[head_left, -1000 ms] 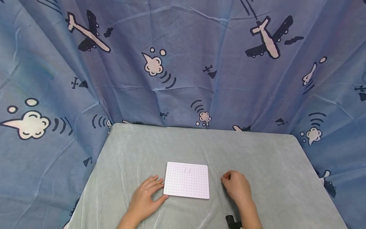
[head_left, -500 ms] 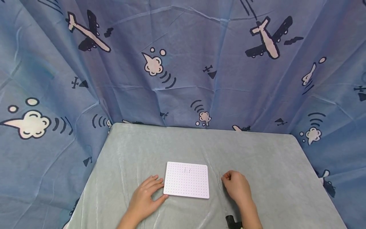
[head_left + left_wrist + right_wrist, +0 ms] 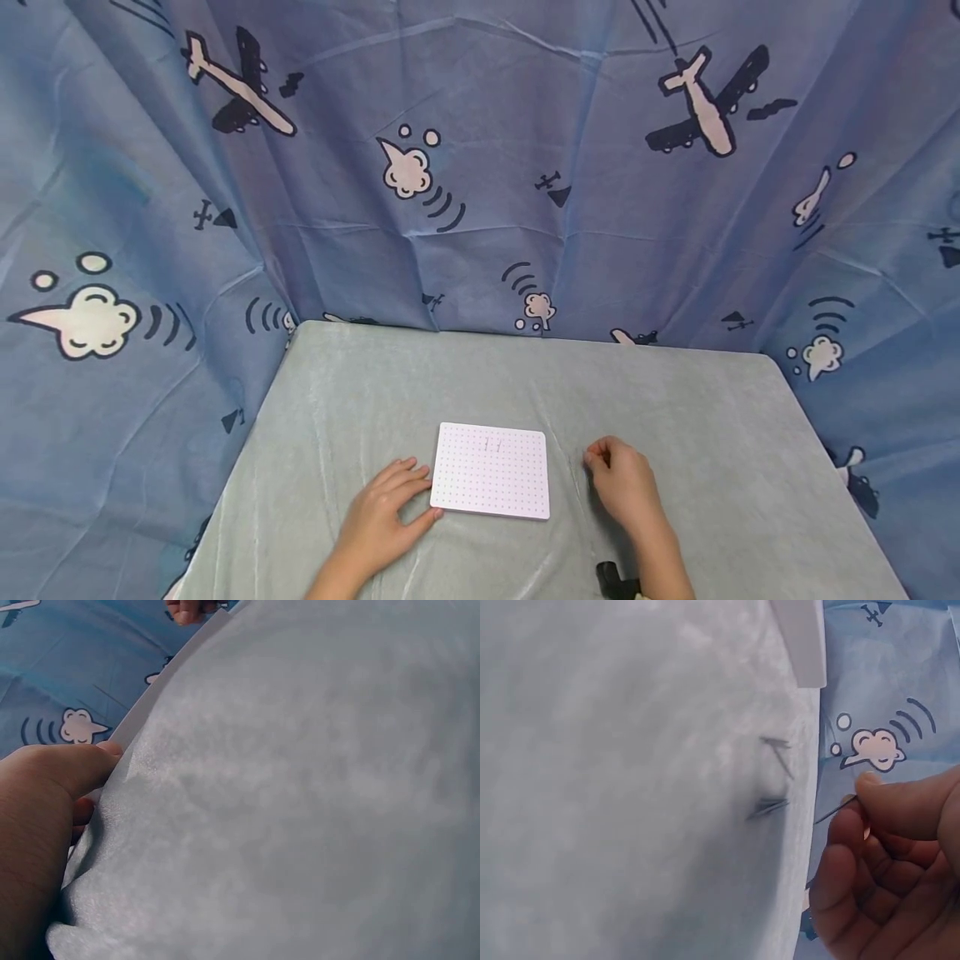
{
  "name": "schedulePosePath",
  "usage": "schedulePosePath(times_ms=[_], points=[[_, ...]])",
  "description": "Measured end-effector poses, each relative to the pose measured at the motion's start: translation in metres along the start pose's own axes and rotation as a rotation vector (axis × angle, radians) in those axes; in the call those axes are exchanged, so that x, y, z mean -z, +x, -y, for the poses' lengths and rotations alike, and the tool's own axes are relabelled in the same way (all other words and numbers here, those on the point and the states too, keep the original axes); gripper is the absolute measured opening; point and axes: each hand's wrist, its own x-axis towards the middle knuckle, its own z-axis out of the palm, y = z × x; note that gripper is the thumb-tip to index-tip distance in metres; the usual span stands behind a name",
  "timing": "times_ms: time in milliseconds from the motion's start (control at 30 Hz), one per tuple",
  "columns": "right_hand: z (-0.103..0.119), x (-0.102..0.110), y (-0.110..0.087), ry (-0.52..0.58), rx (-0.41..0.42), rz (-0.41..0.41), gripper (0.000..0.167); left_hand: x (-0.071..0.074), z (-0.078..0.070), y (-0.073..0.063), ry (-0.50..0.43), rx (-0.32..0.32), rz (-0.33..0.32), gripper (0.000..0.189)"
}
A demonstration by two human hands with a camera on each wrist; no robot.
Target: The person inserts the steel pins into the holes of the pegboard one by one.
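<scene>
A white board (image 3: 490, 483) with a grid of small dots or holes lies on the cloth. Two thin pins (image 3: 492, 446) stand out near its far edge. My left hand (image 3: 386, 512) rests at the board's left side with spread fingers, its thumb touching the near left corner. To the right of the board, my right hand (image 3: 622, 483) pinches a thin dark metal pin (image 3: 835, 810) between thumb and forefinger, clearest in the right wrist view. Several similar loose pins (image 3: 771, 806) lie on the cloth close to that hand.
A grey-green plush cloth (image 3: 720, 442) covers the table. Blue curtains (image 3: 480, 208) printed with planes and clouds enclose the back and sides. A black strap or mount (image 3: 615, 581) sits at my right wrist.
My right hand has lifted slightly away from the loose pins, a pin now between its fingertips. My left hand and the board stay in place; the head view has shifted a little.
</scene>
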Motion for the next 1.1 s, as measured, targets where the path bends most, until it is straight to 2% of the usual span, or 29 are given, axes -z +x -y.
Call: schedulePosePath(times_ms=[133,500,900,1100], points=[[0.009,-0.001,0.000,0.030,0.028,-0.013,0.011,0.000,0.000,-0.001,0.001,0.011,0.011,0.041],[0.036,-0.014,0.006,0.113,0.126,-0.096,0.003,-0.001,0.003,0.000,0.003,-0.007,0.000,0.042],[0.051,-0.037,0.010,0.237,0.312,-0.044,0.011,-0.001,0.005,-0.002,0.012,0.004,0.015,0.042],[0.053,-0.048,0.011,0.189,0.390,-0.059,0.018,-0.001,0.005,-0.001,0.008,-0.007,0.002,0.041]])
